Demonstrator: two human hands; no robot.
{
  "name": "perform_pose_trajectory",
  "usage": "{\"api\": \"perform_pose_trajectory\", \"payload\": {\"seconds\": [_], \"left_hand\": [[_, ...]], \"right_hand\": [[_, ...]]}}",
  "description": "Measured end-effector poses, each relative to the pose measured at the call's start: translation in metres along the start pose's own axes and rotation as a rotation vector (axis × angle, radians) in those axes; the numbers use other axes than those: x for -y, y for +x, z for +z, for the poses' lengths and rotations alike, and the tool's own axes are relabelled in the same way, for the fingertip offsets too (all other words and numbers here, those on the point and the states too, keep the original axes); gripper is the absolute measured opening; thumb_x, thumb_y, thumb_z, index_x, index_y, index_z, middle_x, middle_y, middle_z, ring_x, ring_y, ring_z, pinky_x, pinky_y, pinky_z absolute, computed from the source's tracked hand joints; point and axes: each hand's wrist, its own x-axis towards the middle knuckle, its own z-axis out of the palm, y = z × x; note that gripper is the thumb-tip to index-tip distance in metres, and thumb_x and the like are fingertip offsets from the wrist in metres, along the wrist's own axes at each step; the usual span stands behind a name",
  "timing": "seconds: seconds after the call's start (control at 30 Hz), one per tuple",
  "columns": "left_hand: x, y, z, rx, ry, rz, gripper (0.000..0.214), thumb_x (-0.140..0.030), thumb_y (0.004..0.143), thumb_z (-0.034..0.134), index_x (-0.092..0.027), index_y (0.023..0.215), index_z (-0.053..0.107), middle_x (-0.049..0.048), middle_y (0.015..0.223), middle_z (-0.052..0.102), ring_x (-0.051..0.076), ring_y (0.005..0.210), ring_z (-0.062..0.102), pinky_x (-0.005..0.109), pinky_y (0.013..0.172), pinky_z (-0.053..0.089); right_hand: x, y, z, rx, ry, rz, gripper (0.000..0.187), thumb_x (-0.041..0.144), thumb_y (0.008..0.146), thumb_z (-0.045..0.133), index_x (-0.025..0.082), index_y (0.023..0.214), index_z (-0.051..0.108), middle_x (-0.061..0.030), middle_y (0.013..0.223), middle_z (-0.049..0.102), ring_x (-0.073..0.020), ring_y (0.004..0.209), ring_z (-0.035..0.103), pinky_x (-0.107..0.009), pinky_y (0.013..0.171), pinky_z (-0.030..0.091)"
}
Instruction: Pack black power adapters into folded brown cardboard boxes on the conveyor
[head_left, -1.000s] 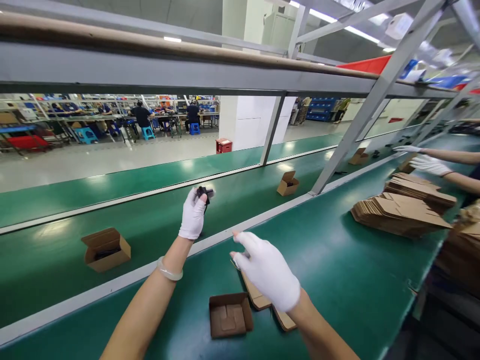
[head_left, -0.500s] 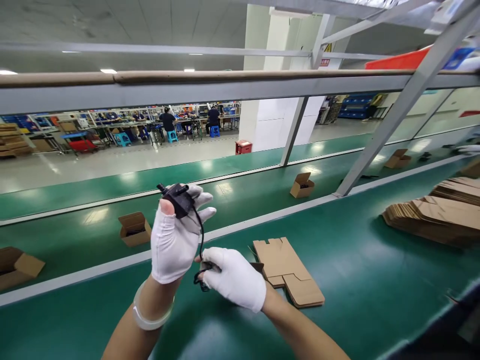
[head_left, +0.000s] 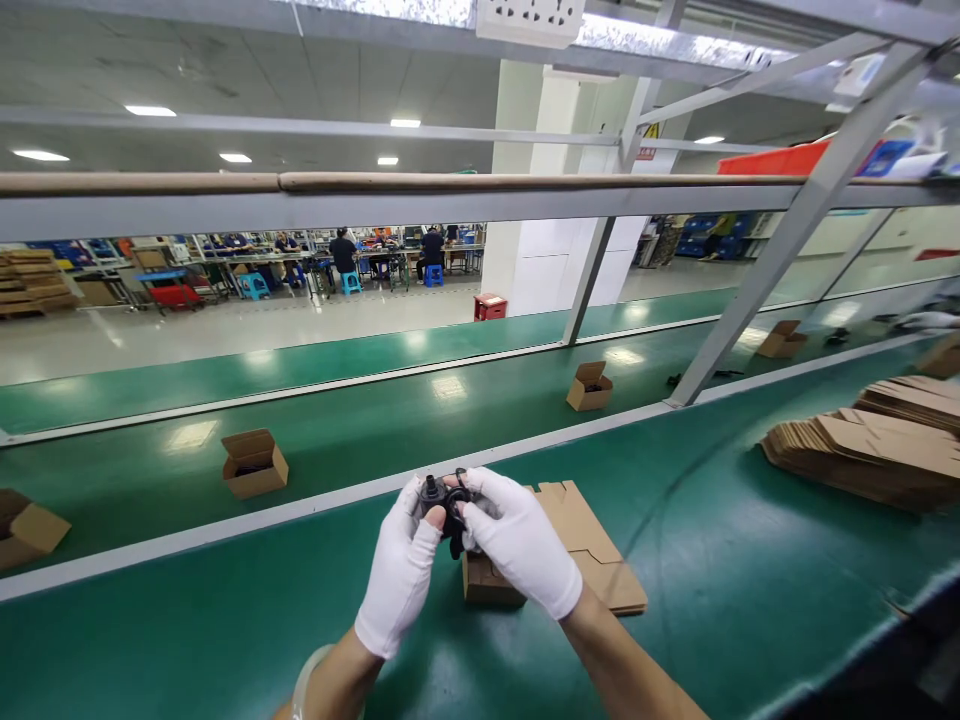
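Ceiling strip lights (head_left: pixel 150 110) glow over a pale shiny floor (head_left: pixel 225 335); a white pillar (head_left: pixel 541 260) stands beyond (workbenches (head_left: pixel 247 262), perhaps, far back).

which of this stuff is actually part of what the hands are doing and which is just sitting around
In use: black corded part, held by left hand and right hand; small open box right below them.
Lying about: flat carton blanks; stack of flat cartons; open boxes on the far belt.
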Motion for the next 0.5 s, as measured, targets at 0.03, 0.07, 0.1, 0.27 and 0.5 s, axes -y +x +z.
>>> {"api": "perform_pose_trajectory", "payload": {"seconds": [0.03, 0.07, 0.1, 0.27, 0.5], "left_hand": [[-0.001, 0.000, 0.002, 0.015, 0.016, 0.006, 0.049, -0.051, 0.079, 0.057, -0.015, 0.112, 0.055, 0.0127, 0.115, 0.062, 0.027, 0.104, 0.060, 0.037, 0.086, 0.052], [-0.001, 0.000, 0.003, 0.028, 0.036, 0.019, 0.050, -0.052, 0.080, 0.055, -0.015, 0.114, 0.054, 0.0130, 0.116, 0.062, 0.027, 0.107, 0.059, 0.038, 0.089, 0.050], [0.002, 0.000, 0.003, 0.039, 0.063, 0.042, 0.050, -0.052, 0.081, 0.054, -0.016, 0.115, 0.054, 0.0130, 0.118, 0.061, 0.027, 0.111, 0.057, 0.039, 0.093, 0.048], [0.053, -0.004, -0.003, -0.070, 0.339, 0.190, 0.062, -0.045, 0.081, 0.055, -0.019, 0.135, 0.037, 0.0117, 0.140, 0.043, 0.026, 0.132, 0.036, 0.043, 0.112, 0.026], [0.137, -0.014, -0.002, 0.036, 0.585, -0.051, 0.052, -0.019, 0.079, 0.045, -0.016, 0.130, 0.044, 0.0105, 0.137, 0.048, 0.022, 0.130, 0.040, 0.042, 0.112, 0.027]], "right_hand": [[-0.003, -0.002, -0.002, -0.021, -0.001, -0.008, 0.013, 0.027, 0.076, 0.054, 0.019, 0.085, 0.059, 0.0005, 0.069, 0.056, -0.0076, 0.047, 0.049, -0.021, 0.044, 0.044], [-0.005, -0.003, -0.004, -0.046, 0.017, -0.012, 0.011, 0.028, 0.076, 0.055, 0.019, 0.081, 0.058, 0.0008, 0.068, 0.055, -0.0079, 0.047, 0.049, -0.021, 0.044, 0.045], [-0.008, -0.005, -0.007, -0.077, 0.052, -0.012, 0.012, 0.030, 0.075, 0.056, 0.019, 0.078, 0.056, 0.0010, 0.066, 0.055, -0.0080, 0.047, 0.049, -0.021, 0.044, 0.045], [-0.031, -0.022, -0.033, -0.279, 0.215, 0.038, 0.026, 0.041, 0.072, 0.062, 0.019, 0.081, 0.053, -0.0019, 0.078, 0.059, -0.0065, 0.042, 0.046, -0.023, 0.040, 0.044], [-0.066, -0.041, -0.054, -0.016, -0.625, -0.096, 0.014, 0.020, 0.084, 0.042, 0.020, 0.081, 0.055, -0.0039, 0.078, 0.061, -0.0151, 0.067, 0.059, -0.027, 0.062, 0.049]]}}
